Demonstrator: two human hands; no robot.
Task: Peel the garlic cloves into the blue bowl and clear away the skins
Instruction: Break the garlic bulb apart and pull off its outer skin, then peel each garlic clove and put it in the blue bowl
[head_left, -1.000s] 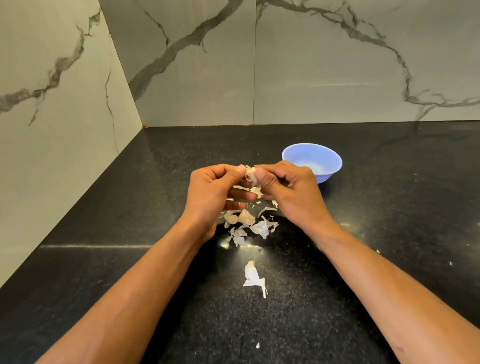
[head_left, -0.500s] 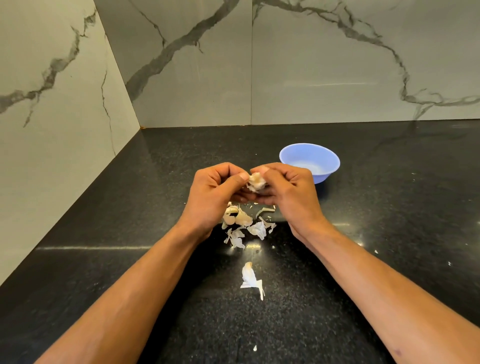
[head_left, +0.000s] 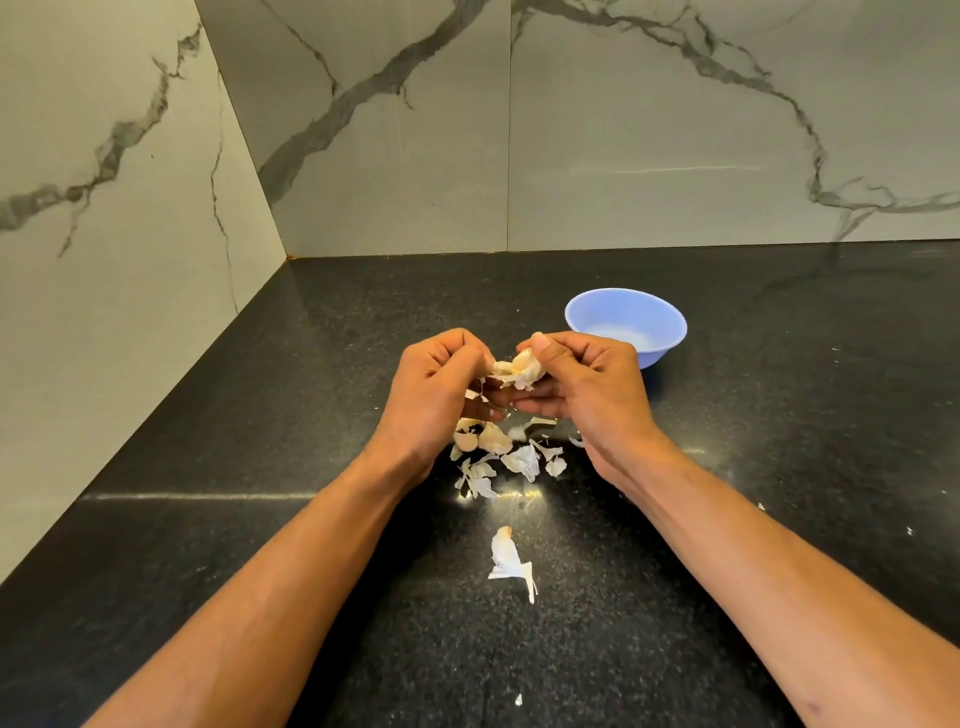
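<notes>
Head view: garlic clove (head_left: 523, 367) half hidden by curled fingers (head_left: 563, 349).

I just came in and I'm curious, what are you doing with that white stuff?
A person is peeling garlic. Both hands, the left hand and the right hand, pinch one clove above the black counter and pull its skin apart. Torn skins lie under the hands, and one bigger piece lies nearer. The blue bowl behind the right hand looks empty.
</notes>
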